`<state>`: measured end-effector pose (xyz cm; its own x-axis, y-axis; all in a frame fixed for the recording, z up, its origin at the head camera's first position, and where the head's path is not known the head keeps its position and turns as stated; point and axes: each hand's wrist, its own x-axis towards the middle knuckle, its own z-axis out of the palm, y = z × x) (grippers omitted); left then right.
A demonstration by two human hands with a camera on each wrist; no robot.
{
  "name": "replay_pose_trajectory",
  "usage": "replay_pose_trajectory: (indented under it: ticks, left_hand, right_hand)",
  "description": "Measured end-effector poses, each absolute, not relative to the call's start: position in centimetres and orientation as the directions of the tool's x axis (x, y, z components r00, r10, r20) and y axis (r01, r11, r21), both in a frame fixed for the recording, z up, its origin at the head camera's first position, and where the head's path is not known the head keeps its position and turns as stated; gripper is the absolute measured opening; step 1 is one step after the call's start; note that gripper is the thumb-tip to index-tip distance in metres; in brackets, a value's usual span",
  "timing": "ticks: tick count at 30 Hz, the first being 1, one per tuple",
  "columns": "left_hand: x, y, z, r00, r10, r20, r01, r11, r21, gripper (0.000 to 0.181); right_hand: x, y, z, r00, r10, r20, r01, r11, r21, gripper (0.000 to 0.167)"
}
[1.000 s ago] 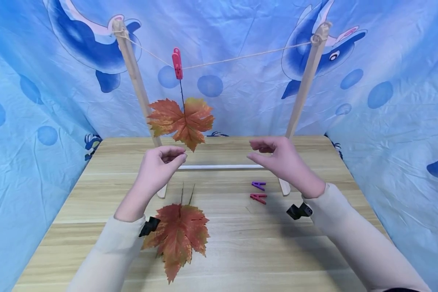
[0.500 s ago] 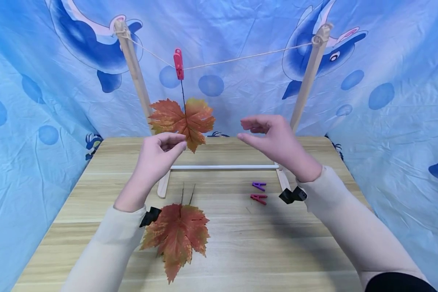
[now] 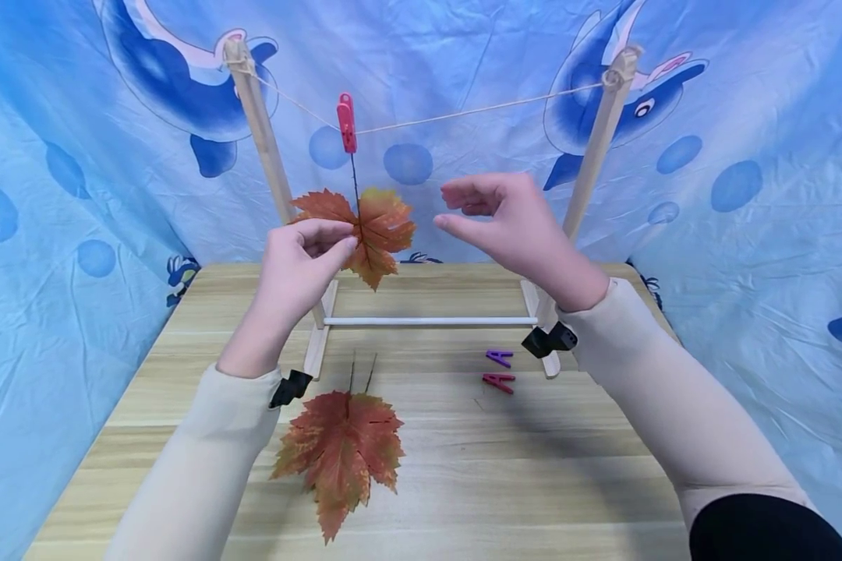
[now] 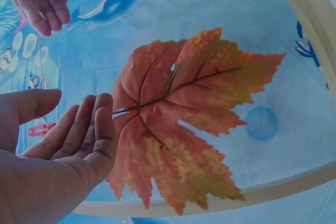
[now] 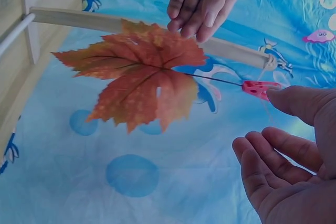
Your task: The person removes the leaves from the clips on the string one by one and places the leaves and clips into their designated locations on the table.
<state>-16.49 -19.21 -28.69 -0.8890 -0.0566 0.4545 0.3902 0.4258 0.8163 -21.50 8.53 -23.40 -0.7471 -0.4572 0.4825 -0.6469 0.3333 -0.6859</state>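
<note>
An orange maple-like leaf (image 3: pixel 386 230) hangs stem-up from a red clothespin (image 3: pixel 347 125) clipped on a string (image 3: pixel 463 114). My left hand (image 3: pixel 295 269) is raised before the leaf's left half, covering part of it in the head view. In the left wrist view its thumb and fingers stand apart with nothing between them; whether they touch the leaf I cannot tell. My right hand (image 3: pixel 508 218) is raised to the right of the leaf, apart from it. The right wrist view shows its fingers (image 5: pixel 278 156) loosely bent and holding nothing.
Two wooden posts (image 3: pixel 261 125) carry the string, joined low down by a white rod (image 3: pixel 428 321). Reddish leaves (image 3: pixel 347 452) with two stems overlap on the wooden table (image 3: pixel 456 491). A purple clothespin (image 3: pixel 499 358) and a red clothespin (image 3: pixel 498 382) lie near the right post's foot.
Both hands have risen, the left one in front of the hanging leaf, the right one also moving left toward it. Leaves and clothespins on the table have stayed put.
</note>
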Motion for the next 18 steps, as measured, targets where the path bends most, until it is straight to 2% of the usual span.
replay_pose_trajectory:
  ticks: [10, 18]
  left_hand:
    - [-17.3, -19.0, -26.9, -0.879, -0.088, 0.468, 0.389, 0.436, 0.812, 0.024]
    - [-18.2, -19.3, -26.1, -0.837, -0.125, 0.533, 0.422, 0.473, 0.773, 0.022]
  right_hand:
    - [-21.6, 6.9, -20.5, -0.726, -0.474, 0.498, -0.674, 0.347, -0.653, 0.035]
    - [-22.0, 5.6, -18.7, -0.703, -0.488, 0.517, -0.701, 0.353, -0.62, 0.039]
